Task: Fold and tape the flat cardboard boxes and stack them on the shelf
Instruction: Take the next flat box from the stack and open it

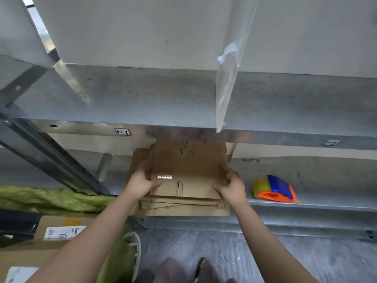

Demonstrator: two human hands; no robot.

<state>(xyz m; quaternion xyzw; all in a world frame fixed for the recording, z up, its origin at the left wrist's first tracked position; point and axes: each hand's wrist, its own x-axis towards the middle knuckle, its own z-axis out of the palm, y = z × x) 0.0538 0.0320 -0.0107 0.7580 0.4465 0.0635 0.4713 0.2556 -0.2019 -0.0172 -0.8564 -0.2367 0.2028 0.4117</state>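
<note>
- My left hand (142,179) grips the left edge of the top box (187,166), thumb laid over its face and fingers curled at the edge.
- My right hand (231,187) grips the right edge, thumb on top near the front corner.
- The box lies flat on top of the stack (183,209) of other flattened boxes. The stack sits on the lower shelf (306,180), and its bottom sheet seems to jut a little past the front lip.
- I judge the box light, stiff across each panel and floppy along its creases. Held at two opposite edges it should lift without much sag, while one hand alone would probably let it hinge open.
- The card is matte and dry, so my grip should hold. The one slick spot is a glossy tape patch (164,177) just beside my left thumb.
- The edges and corners will crush if I squeeze hard, so a flat pinch on the panels is the safer hold.
- The box is brown corrugated card, scuffed, with dark printed marks and a cut slot near the front.
- The sheets under it are skewed, and one pokes out to the left of the stack.
- The shelf is grey mottled sheet steel, hard and smooth, so card should slide on it easily.
- Right of the stack and apart from it, on the same shelf, lies the dispenser (275,189). It has an orange plastic body, a blue guard and a yellowish roll.
- Left of the stack and lower down is a crumpled green cloth (51,198).
- Above the stack a clear plastic bag (228,78) hangs down past the upper shelf's edge.
</note>
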